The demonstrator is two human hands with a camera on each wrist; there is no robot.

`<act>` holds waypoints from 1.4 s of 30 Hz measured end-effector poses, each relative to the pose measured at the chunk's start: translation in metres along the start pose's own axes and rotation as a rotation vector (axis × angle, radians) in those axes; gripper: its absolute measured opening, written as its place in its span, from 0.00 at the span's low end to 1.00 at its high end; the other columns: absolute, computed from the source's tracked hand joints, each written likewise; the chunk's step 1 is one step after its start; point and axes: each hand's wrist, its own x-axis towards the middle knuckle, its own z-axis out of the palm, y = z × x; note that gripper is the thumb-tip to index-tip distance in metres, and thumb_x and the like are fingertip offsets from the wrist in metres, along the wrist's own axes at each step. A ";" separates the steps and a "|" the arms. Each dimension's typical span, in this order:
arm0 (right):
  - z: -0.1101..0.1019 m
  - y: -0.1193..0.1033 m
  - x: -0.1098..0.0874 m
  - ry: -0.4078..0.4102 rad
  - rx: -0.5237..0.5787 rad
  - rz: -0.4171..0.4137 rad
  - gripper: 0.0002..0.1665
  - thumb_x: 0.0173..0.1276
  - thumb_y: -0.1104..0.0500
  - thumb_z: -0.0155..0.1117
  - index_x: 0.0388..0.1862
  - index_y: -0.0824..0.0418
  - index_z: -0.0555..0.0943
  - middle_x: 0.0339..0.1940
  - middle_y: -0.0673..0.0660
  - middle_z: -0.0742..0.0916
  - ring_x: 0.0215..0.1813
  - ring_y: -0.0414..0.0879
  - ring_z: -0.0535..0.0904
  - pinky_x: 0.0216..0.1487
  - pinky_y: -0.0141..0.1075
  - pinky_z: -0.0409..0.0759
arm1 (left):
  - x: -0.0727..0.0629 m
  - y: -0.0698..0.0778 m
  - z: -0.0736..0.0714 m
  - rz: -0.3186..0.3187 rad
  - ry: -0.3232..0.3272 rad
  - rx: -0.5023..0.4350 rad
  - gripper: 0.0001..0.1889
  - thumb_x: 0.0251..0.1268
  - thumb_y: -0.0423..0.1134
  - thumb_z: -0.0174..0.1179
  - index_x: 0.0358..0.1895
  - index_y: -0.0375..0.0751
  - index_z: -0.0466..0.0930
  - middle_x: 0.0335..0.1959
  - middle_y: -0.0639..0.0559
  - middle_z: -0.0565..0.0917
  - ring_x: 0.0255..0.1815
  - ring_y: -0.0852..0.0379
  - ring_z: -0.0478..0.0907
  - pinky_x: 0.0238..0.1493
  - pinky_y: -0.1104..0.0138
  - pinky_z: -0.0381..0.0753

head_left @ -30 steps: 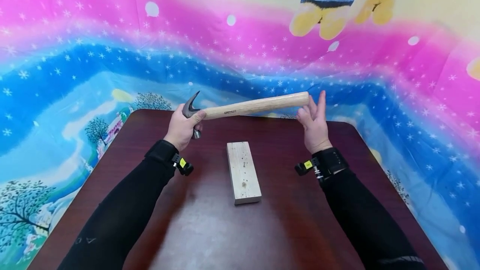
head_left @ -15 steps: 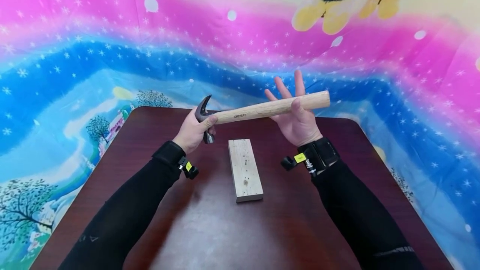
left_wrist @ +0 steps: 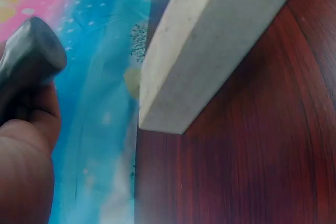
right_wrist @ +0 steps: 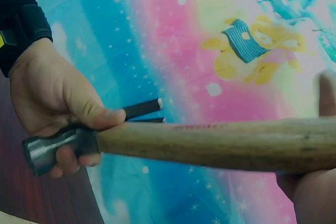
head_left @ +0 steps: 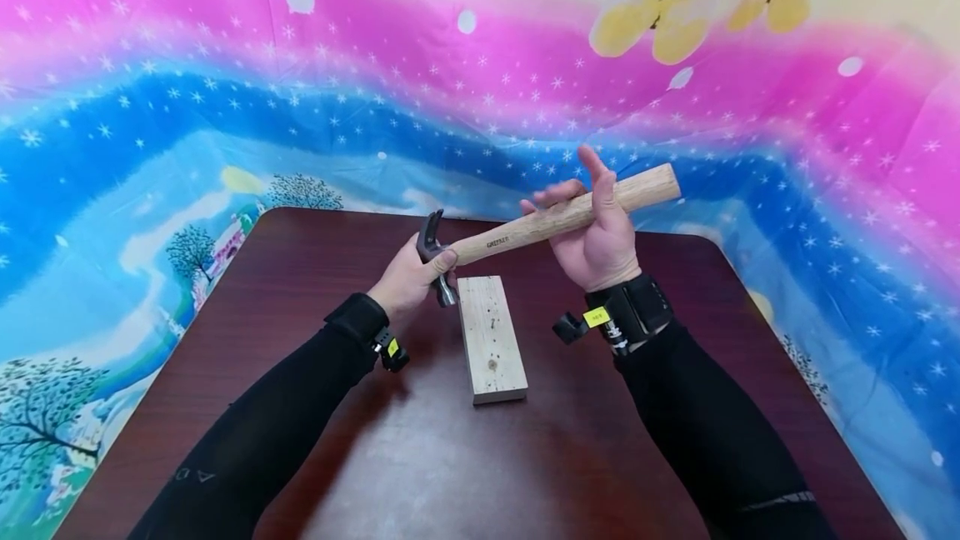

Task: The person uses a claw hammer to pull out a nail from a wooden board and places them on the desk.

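Up above the desk point(head_left: 300, 407), the left hand point(head_left: 408, 280) grips the claw hammer point(head_left: 525, 227) at its steel head. The right hand point(head_left: 596, 236) cradles the wooden handle, fingers curling around it. Just below lies a wood block point(head_left: 491, 338) with a nail point(head_left: 489, 325) in it.

Right hand point(head_left: 600, 242) now around hammer point(head_left: 551, 218).

The hammer point(head_left: 525, 227) handle carries a dark printed brand near the head, at the frame's centre; it seems to read "GREENER", though it is too small to be sure. Yellow wrist tags' print is unreadable.
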 end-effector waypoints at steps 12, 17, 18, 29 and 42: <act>0.021 -0.009 -0.002 -0.004 -0.195 -0.119 0.29 0.74 0.45 0.59 0.21 0.60 0.60 0.15 0.55 0.63 0.22 0.51 0.60 0.33 0.42 0.68 | -0.002 -0.001 0.009 0.060 -0.134 0.405 0.23 0.70 0.58 0.57 0.45 0.37 0.74 0.34 0.49 0.81 0.36 0.54 0.75 0.44 0.60 0.70; 0.030 -0.019 -0.004 0.015 -0.253 -0.161 0.26 0.77 0.52 0.57 0.22 0.61 0.61 0.14 0.56 0.62 0.20 0.52 0.59 0.28 0.42 0.68 | -0.008 -0.007 0.009 0.070 -0.168 0.314 0.23 0.72 0.55 0.60 0.54 0.38 0.73 0.46 0.45 0.82 0.47 0.52 0.79 0.51 0.58 0.73; 0.032 -0.022 -0.004 0.018 -0.260 -0.171 0.25 0.78 0.54 0.57 0.22 0.62 0.61 0.15 0.56 0.62 0.20 0.52 0.59 0.27 0.43 0.68 | -0.009 -0.009 0.009 0.073 -0.175 0.272 0.24 0.72 0.54 0.60 0.57 0.38 0.72 0.51 0.44 0.80 0.52 0.50 0.79 0.54 0.57 0.73; 0.048 -0.050 -0.005 0.058 -0.314 -0.227 0.20 0.76 0.62 0.58 0.26 0.64 0.62 0.16 0.58 0.62 0.20 0.53 0.59 0.27 0.45 0.67 | -0.011 -0.023 0.011 0.052 -0.275 0.695 0.50 0.62 0.56 0.68 0.81 0.45 0.50 0.80 0.43 0.48 0.78 0.45 0.49 0.71 0.50 0.59; 0.050 -0.052 -0.011 0.073 -0.580 -0.082 0.21 0.77 0.58 0.59 0.25 0.63 0.65 0.17 0.58 0.66 0.21 0.53 0.62 0.29 0.46 0.67 | -0.010 -0.036 0.022 -0.049 -0.460 0.962 0.48 0.62 0.54 0.70 0.80 0.46 0.55 0.82 0.49 0.45 0.80 0.52 0.39 0.73 0.57 0.55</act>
